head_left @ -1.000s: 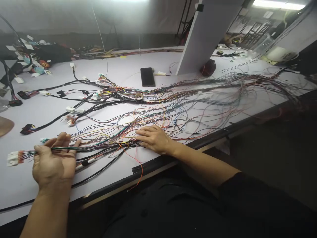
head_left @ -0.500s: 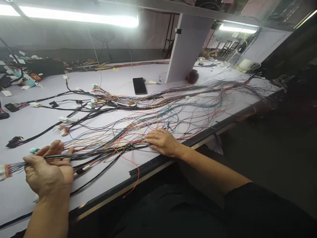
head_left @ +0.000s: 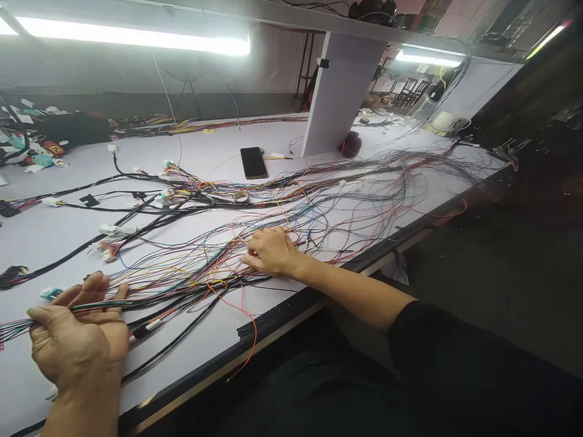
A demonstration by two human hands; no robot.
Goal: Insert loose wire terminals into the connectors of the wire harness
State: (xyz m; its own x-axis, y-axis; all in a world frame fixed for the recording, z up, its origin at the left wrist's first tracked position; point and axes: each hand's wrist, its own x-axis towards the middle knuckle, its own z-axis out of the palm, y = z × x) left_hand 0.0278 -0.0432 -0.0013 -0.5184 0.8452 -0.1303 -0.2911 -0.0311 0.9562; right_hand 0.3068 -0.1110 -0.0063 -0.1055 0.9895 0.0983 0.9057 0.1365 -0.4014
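Observation:
Palm up at the left, my left hand has a bundle of thin wires running across its palm, with the thumb resting over them. Loose coloured wires spread over the table between my hands. My right hand is in the middle of these wires, its fingers curled down around some of them; its fingertips are partly hidden. Beside my left hand lies a teal connector. A black-sleeved cable runs below the bundle, and an orange wire hangs over the front edge.
Behind lies another wire harness with white connectors and a tape roll on it. A phone rests near an upright white panel. A mug stands at the far right. The table's dark edge slopes across the front.
My right hand has moved left and slightly up over the wires, and its fingers have gone from lying flat to curled. My left hand keeps its hold; the view has shifted slightly.

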